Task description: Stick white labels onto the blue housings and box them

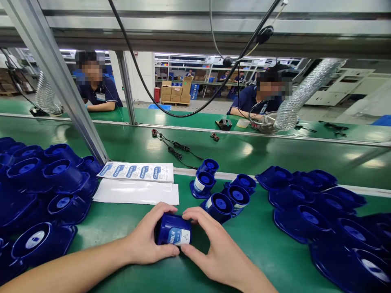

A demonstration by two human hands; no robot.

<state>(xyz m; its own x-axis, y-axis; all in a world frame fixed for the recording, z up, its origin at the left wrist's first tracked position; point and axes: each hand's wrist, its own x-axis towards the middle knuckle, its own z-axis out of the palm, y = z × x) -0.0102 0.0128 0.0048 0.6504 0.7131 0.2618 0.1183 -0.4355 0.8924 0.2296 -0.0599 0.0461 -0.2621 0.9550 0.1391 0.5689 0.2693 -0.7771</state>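
The left hand (151,240) curls around the left end of a small blue cylindrical housing (174,235), thumb under its near side and fingers arched over the top, pressed against the plastic. The housing lies on its side on the green bench (122,224), its long axis running left to right across the view, with its white label (182,237) turned toward the camera near the right end. It sits directly between the two hands, touching both, close to the near edge of the bench. The right hand (214,248) closes on the housing's right end, thumb at the near side by the label and index finger bent over the top, the remaining fingers loosely spread on the bench beyond. Far left of the hands, a heap of blue flanged covers (45,179) lies piled together, open faces up. Just behind the left hand lie a label sheet (137,171) printed with blue stickers and a blank white backing sheet (137,192), one just beside the other. Behind and right of the held housing stands a cluster of similar blue housings (220,191), some upright, some tipped over. Further right, another pile of blue covers (320,211) spreads toward the near corner. Beyond these, black wires (177,148) lie on the conveyor belt (275,150). Across it, two people sit in dark shirts, near the silver flexible ducts (302,93).
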